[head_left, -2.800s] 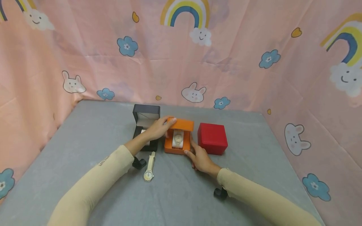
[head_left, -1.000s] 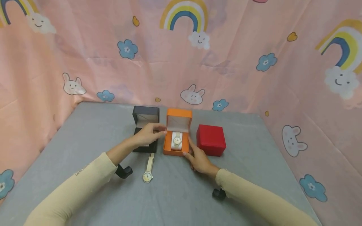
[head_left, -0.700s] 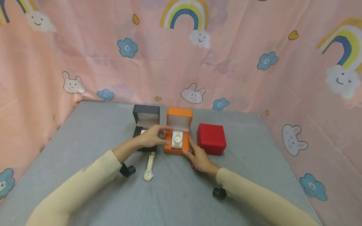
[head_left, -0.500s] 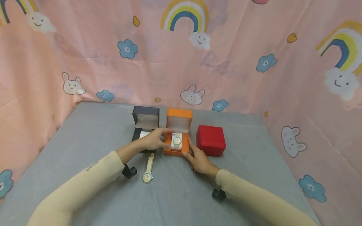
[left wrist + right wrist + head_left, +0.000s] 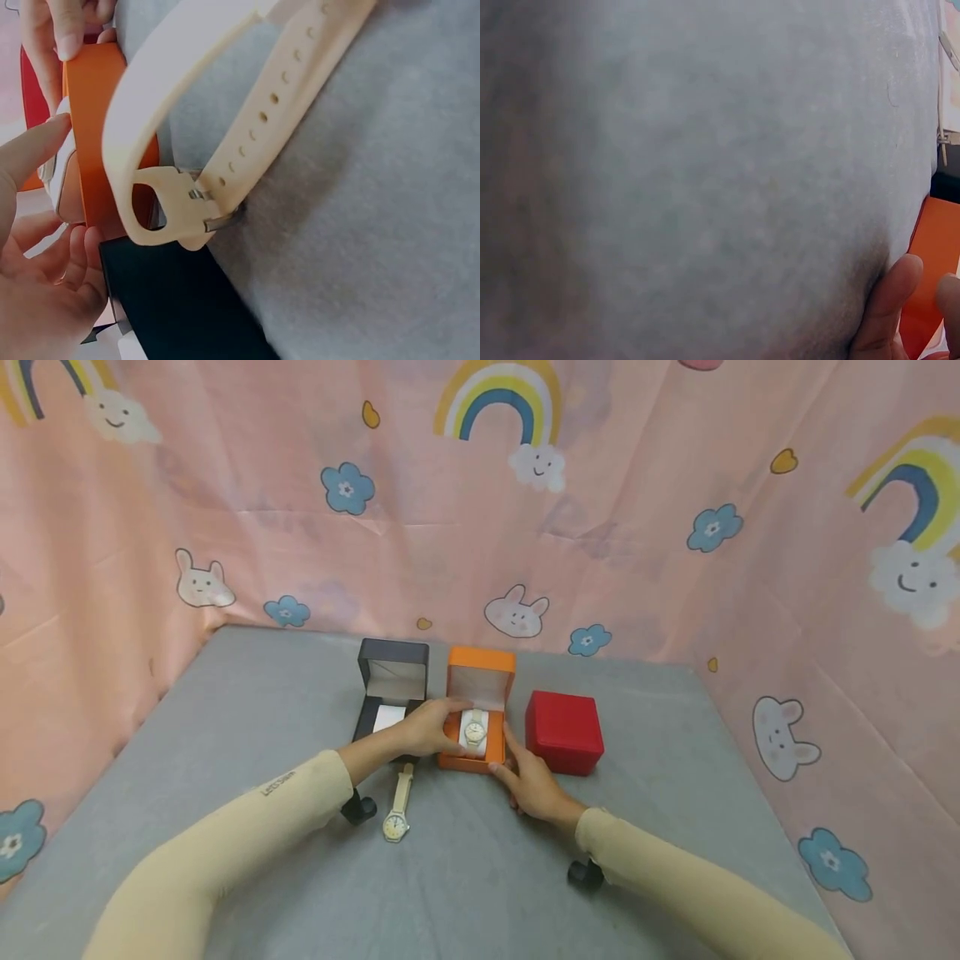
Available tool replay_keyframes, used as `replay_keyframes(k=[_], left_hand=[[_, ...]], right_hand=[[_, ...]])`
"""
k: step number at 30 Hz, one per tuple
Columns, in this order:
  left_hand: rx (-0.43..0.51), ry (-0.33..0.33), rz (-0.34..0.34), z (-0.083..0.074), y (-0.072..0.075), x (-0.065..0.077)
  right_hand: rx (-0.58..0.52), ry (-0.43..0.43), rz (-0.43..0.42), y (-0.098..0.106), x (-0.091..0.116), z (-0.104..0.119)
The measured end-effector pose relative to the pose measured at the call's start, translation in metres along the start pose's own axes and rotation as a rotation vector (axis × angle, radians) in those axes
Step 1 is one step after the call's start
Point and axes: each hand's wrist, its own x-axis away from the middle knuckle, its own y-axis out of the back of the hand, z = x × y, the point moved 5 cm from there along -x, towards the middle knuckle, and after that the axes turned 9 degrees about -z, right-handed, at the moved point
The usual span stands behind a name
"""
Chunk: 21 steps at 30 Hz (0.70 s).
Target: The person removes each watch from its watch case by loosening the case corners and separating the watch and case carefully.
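An orange watch box (image 5: pixel 465 765) stands with its lid raised. Inside it, a watch (image 5: pixel 475 732) with a cream strap sits around a white cushion. My left hand (image 5: pixel 427 727) reaches over the box's left side, index finger near the watch's upper end and thumb at its lower left. In the left wrist view the left thumb (image 5: pixel 36 146) touches near the edge of the cushion, its other fingers relaxed by the box's side. My right hand (image 5: pixel 534 785) holds the box's front right corner, thumb on the front, index finger along the side. A second cream watch (image 5: pixel 397 823) lies on the table.
To the left stands a black watch box (image 5: pixel 393 652), lid up, with a white cushion (image 5: pixel 388 717) in it, partly behind the left forearm. A red box (image 5: pixel 564 732) sits closed at the right. Pink printed cloth (image 5: pixel 637 552) hangs behind the grey table.
The orange lid, half lowered at first, went fully back. My left hand left the lid, then moved right and down to the watch in the box. The right hand stays at the corner.
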Motion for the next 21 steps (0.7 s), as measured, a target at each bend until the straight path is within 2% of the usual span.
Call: replay_keyframes(k=[8, 21], left_hand=[[-0.076, 0.026, -0.013, -0.0001, 0.0001, -0.0020], [-0.080, 0.039, -0.038, -0.0004, -0.0048, -0.0016]], right_hand=[[-0.015, 0.021, 0.005, -0.0004, -0.0014, 0.0019], [0.011, 0.028, 0.007, 0.0002, 0.0003, 0.0003]])
